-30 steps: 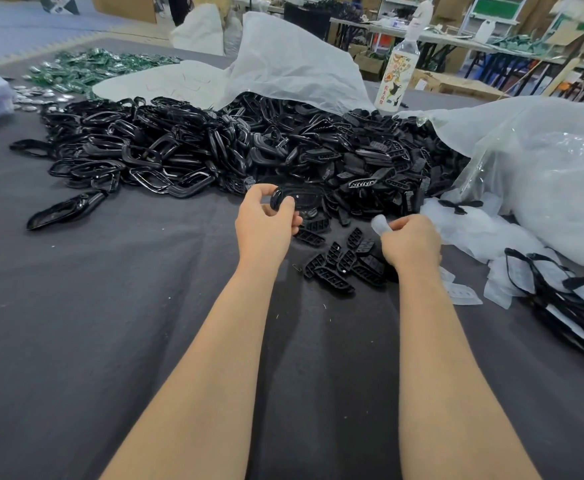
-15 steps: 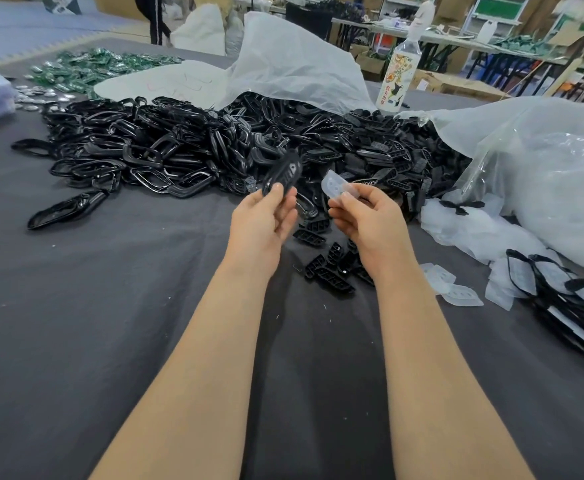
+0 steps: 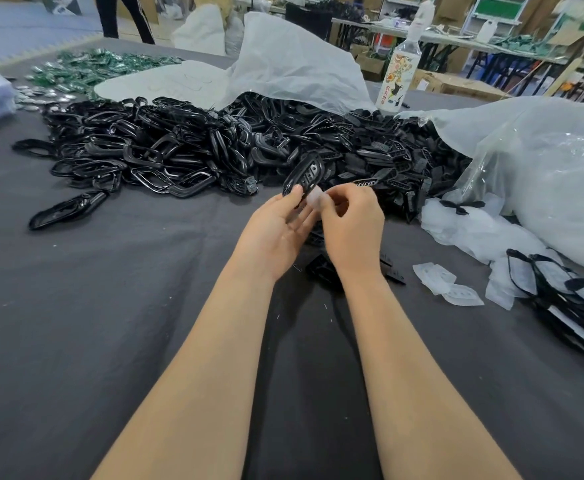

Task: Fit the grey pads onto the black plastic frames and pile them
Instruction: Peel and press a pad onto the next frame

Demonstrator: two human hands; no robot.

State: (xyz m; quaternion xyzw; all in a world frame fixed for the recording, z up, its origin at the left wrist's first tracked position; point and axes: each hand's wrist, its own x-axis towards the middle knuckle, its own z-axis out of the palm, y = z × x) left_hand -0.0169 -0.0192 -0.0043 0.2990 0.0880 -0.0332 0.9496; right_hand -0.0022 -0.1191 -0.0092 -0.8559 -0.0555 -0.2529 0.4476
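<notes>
Just above the middle of the worktop (image 3: 76,341), the left hand (image 3: 276,233) has its grip on the near end of a black frame (image 3: 306,174), which points up and away. The right hand (image 3: 351,230) pinches a pale grey pad (image 3: 314,199) in its grip, and the pad touches the frame's near end. Behind the hands lies a big heap of black frames (image 3: 179,150). To the right are loose pads (image 3: 449,284) and a pile of fitted frames (image 3: 577,306).

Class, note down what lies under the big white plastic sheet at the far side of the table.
Black plastic frames spill out from under the white sheet at its near edge. Whatever lies further beneath it is covered.
</notes>
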